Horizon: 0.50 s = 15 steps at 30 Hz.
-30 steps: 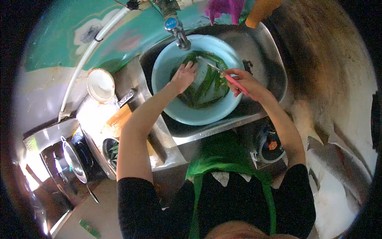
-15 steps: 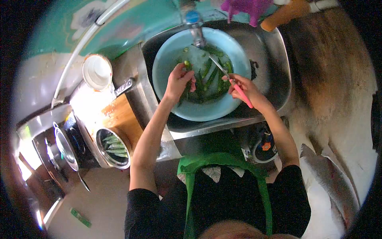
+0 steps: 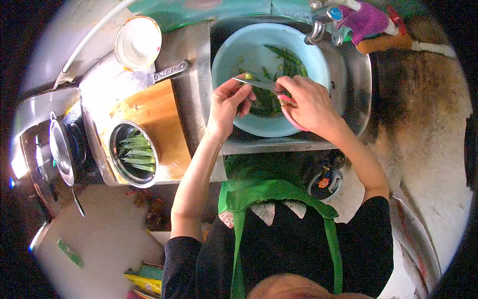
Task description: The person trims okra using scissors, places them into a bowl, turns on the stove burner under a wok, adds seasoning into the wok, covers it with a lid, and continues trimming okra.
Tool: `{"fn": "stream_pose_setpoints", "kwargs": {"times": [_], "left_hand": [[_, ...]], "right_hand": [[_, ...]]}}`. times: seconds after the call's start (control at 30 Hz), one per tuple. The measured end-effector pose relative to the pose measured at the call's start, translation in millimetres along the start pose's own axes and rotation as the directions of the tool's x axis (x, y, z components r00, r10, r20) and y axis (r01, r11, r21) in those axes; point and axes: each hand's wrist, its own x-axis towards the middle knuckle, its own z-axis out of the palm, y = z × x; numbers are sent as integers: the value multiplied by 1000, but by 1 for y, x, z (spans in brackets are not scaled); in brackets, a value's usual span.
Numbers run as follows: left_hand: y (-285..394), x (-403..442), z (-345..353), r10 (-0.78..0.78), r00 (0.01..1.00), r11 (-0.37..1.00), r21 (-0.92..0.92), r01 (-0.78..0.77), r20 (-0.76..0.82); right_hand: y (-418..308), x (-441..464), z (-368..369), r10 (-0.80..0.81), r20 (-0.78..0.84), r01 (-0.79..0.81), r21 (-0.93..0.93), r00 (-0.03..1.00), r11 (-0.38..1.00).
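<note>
My left hand [image 3: 228, 105] is closed on an okra pod, its pale stem end [image 3: 249, 76] showing at the fingertips. With my right hand [image 3: 312, 105] I grip scissors [image 3: 261, 85] by their pink handles, and the blades reach to the stem end in my left fingers. Whether the blades touch the pod I cannot tell. Both hands are over a light-blue basin [image 3: 222, 54], where several green okra pods [image 3: 283, 53] lie in water. Part of the basin is hidden behind my hands.
The basin stands in a metal sink [image 3: 359, 94], below a tap [image 3: 316, 34]. To the left are a wooden cutting board [image 3: 172, 134], a metal bowl [image 3: 154, 164] of okra, a knife [image 3: 171, 71] and a white bowl [image 3: 138, 43]. A pan [image 3: 60, 144] sits farther left.
The scissors have swung from pointing away over the basin to pointing left, with their blades now at the pod in my left hand. The view has shifted, and the tap appears farther right.
</note>
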Motion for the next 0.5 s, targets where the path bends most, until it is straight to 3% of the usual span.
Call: {"fn": "stream_pose_setpoints", "kwargs": {"times": [0.27,0.5], "left_hand": [[7,-7,-9,-121,990,993,-5,121,74],[-2,1,-10,-84,990,996,25,81,114]], "right_hand": [[-1,2,4,4,68,0,-46,998,999],[8,0,7,1,131,-6,41,991,999]]}}
